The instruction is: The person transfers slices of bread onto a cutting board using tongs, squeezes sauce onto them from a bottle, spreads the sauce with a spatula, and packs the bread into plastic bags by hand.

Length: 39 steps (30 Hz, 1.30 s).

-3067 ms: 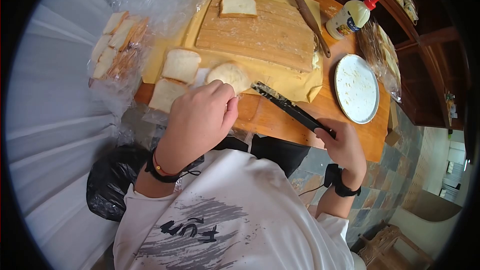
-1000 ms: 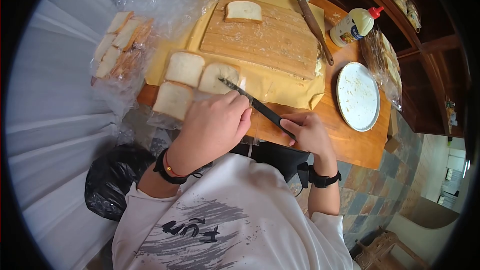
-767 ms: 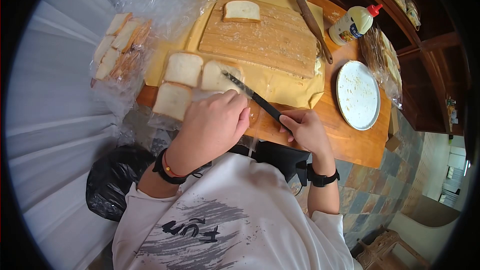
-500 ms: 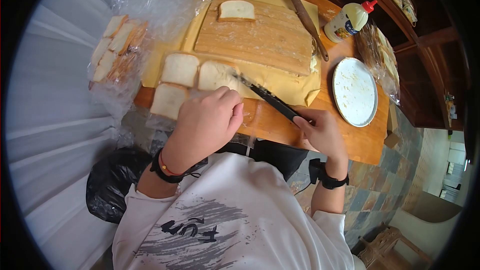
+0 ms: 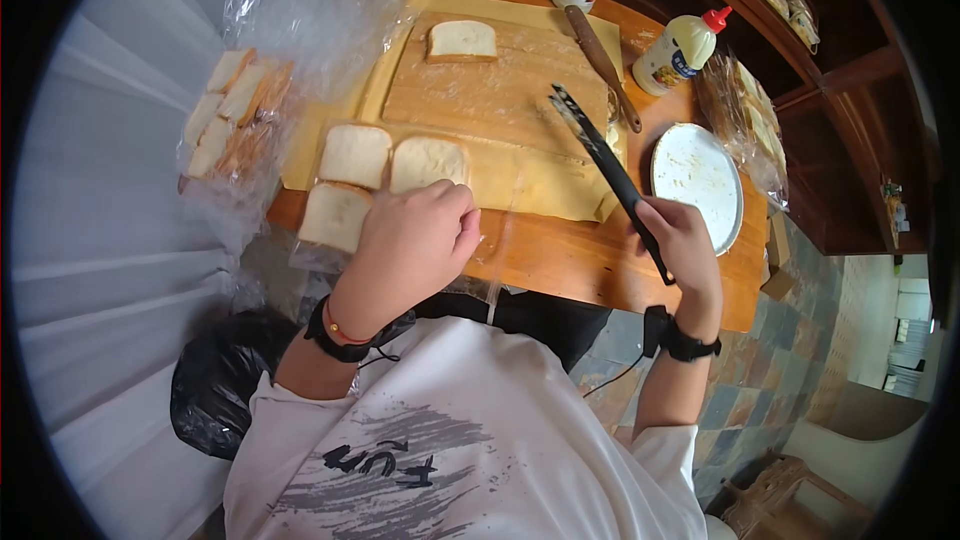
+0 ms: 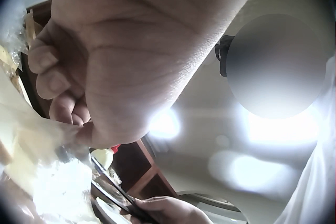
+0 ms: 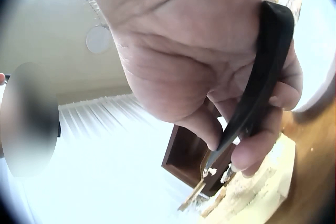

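Note:
My left hand (image 5: 415, 235) is at the table's front edge, just below a bread slice (image 5: 428, 160) with a faintly smeared top. In the left wrist view its thumb and curled finger pinch a clear plastic sheet (image 6: 39, 148). My right hand (image 5: 683, 245) grips black tongs (image 5: 608, 160), whose tips, dotted with pale bits of food, point away over the right edge of the wooden cutting board (image 5: 500, 80). Two more slices lie left of the smeared one: a back slice (image 5: 355, 155) and a front slice (image 5: 334, 218). Another slice (image 5: 462, 41) rests on the board.
Right of the board lie a long brown wooden tool (image 5: 603, 68) and a crumb-strewn white round tray (image 5: 697, 180). Two sauce bottles stand behind, one a red-capped bottle (image 5: 680, 52). Bagged bread (image 5: 235, 115) sits at left, and more wrapped bread (image 5: 750, 120) at right.
A second ago the tongs' tips were over the slice beside my left hand. They have since swung right and back, with my right hand moving right. My left hand stays nearly in place.

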### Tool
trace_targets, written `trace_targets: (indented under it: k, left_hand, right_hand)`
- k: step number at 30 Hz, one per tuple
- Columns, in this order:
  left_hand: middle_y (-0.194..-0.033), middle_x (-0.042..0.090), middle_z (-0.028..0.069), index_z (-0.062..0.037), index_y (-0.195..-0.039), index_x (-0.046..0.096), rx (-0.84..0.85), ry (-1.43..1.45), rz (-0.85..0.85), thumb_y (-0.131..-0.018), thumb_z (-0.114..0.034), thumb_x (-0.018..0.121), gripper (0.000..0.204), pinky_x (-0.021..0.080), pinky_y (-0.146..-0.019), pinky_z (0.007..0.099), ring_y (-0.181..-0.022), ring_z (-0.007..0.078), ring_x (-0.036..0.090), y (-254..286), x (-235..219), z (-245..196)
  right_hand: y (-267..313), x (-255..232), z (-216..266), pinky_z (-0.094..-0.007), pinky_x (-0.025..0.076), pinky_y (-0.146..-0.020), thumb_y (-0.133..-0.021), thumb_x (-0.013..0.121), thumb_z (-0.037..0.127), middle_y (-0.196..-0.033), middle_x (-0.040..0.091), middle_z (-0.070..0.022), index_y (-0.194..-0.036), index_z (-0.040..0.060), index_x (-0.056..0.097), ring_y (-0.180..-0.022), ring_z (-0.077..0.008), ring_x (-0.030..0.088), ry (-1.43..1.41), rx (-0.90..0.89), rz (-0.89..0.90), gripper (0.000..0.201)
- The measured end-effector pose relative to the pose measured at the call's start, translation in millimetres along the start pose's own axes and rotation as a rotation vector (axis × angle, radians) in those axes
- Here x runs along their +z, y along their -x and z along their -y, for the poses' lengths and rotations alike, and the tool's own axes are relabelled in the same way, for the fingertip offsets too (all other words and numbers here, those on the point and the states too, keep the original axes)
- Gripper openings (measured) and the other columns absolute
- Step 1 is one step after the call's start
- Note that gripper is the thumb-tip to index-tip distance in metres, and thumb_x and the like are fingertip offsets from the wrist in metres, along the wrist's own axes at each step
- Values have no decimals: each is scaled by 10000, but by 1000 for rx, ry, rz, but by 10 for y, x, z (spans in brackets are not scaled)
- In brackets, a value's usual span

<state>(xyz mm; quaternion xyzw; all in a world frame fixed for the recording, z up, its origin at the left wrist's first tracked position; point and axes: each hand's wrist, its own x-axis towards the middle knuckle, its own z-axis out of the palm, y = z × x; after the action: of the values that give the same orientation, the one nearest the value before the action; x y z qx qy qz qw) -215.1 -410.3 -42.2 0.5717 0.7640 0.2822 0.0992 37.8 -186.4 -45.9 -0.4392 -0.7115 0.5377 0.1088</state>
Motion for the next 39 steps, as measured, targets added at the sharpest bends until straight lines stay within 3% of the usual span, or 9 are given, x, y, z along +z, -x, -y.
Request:
trace_targets:
  k: [6, 19, 25, 31, 39]
  left_hand:
    - [-796, 642, 138, -26, -862, 619, 0, -33, -19, -908, -101, 666, 100, 497, -615, 439, -702, 357, 646, -3, 24, -15]
    - [-798, 652, 126, -30, -863, 622, -24, 14, -15, -911, -104, 671, 101, 505, -616, 430, -706, 336, 664, 8, -69, 26]
    - [-803, 656, 121, -34, -871, 621, -33, 28, -7, -915, -114, 672, 105, 503, -622, 435, -716, 331, 667, 24, -114, 31]
    - [-801, 658, 120, -36, -874, 618, -41, 23, -9, -920, -118, 671, 108, 503, -624, 438, -721, 335, 666, 55, -123, 47]
    - [-797, 654, 123, -36, -871, 616, -49, 43, -32, -919, -120, 678, 115, 499, -615, 434, -711, 337, 663, 87, -107, 66]
  right_hand:
    - [-418, 301, 360, -276, 503, -559, -1027, 641, 239, -815, 748, -96, -1032, -94, 734, -604, -137, 689, 51, 81, 139, 345]
    - [-1052, 831, 618, -288, 518, -550, -1040, 634, 229, -816, 730, -132, -1032, -133, 699, -571, -157, 658, -142, 93, 184, 368]
    - [-1332, 978, 725, -297, 497, -522, -1013, 640, 211, -785, 720, -118, -1032, -122, 709, -539, -156, 620, -100, 124, 208, 341]
    - [-1241, 973, 805, -289, 456, -497, -987, 651, 172, -744, 700, -93, -944, -77, 737, -521, -131, 580, -33, 32, 103, 268]
    - [-963, 751, 658, -287, 455, -511, -987, 654, 188, -718, 685, -74, -949, -72, 745, -529, -128, 585, -109, -21, 47, 278]
